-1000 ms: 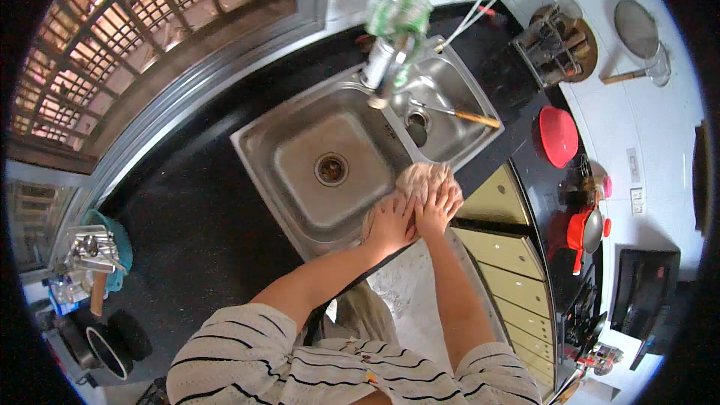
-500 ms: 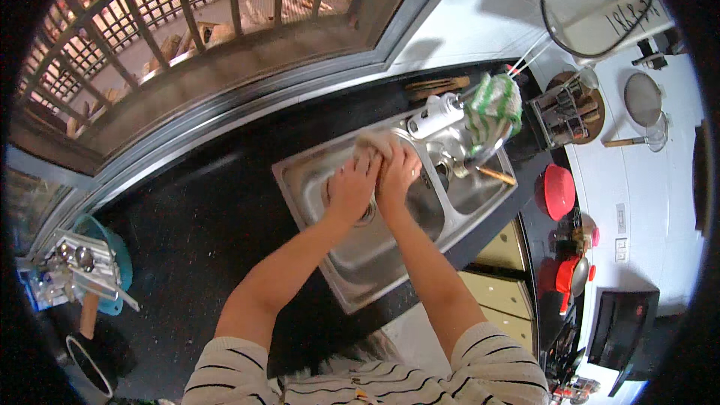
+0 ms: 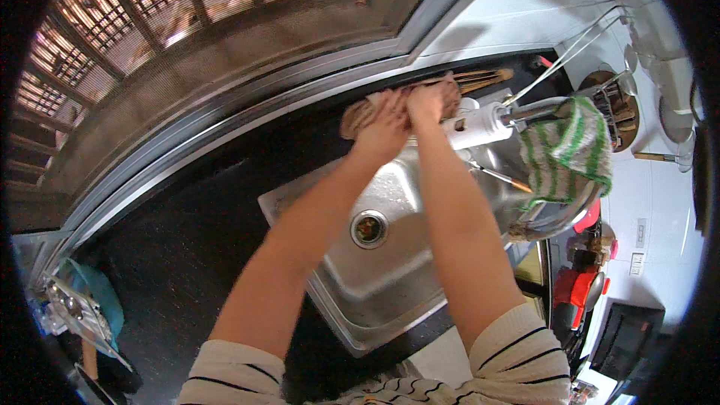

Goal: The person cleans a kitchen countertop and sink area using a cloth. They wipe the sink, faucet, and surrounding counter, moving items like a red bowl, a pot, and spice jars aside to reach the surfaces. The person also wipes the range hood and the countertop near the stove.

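Note:
A brownish-pink cloth (image 3: 358,115) lies bunched on the black counter strip between the sink's far rim and the window. Over its middle lies my left hand (image 3: 384,127), fingers closed on the folds. My right hand (image 3: 426,103) grips the cloth just to the right, beside the white tap body (image 3: 480,126); its fingertips are partly hidden. Both forearms reach across the steel sink (image 3: 405,274), whose left basin shows a round drain (image 3: 369,229) with some bits in it.
A green-and-white striped towel (image 3: 574,146) hangs over the tap's spout at the right. A wooden-handled utensil (image 3: 510,180) lies near the right basin. Several brown sticks (image 3: 487,77) rest at the back. Far left stands a teal basin (image 3: 101,296) with utensils; the window frame (image 3: 300,71) borders the counter.
Both hands have moved from above the left basin to the counter behind the sink, carrying the cloth and spreading it out somewhat. The view has shifted too, and the drain now shows fully.

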Demonstrator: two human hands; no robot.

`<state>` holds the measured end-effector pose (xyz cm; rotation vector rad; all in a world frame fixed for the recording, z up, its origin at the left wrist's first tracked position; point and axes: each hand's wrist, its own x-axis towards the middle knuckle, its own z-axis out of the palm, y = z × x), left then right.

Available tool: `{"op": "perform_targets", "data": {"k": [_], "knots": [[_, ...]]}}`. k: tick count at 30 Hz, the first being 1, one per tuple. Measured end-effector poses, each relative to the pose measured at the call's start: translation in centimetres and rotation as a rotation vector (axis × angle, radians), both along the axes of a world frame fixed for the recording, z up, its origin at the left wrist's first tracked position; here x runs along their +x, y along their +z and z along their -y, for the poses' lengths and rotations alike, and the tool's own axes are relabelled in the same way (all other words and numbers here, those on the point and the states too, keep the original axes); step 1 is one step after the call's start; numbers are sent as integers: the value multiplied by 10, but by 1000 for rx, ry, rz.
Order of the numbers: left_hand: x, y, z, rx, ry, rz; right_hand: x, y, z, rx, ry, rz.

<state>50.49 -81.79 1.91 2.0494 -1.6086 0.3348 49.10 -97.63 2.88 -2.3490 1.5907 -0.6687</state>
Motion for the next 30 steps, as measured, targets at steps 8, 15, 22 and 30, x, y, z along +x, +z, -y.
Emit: {"op": "perform_targets", "data": {"k": [8,15,22,30], "knots": [[-8,0,-30,-78,127,-129,-12,-8,-16,-44,114,32],[16,19,-181,144,253,-161,0,7,-183,-90,229,-281],[5,46,-300,369,531,-257,-1,2,-318,-204,391,-182],[-87,51,-394,315,591,-323,-68,4,-407,-47,749,-95]]}}
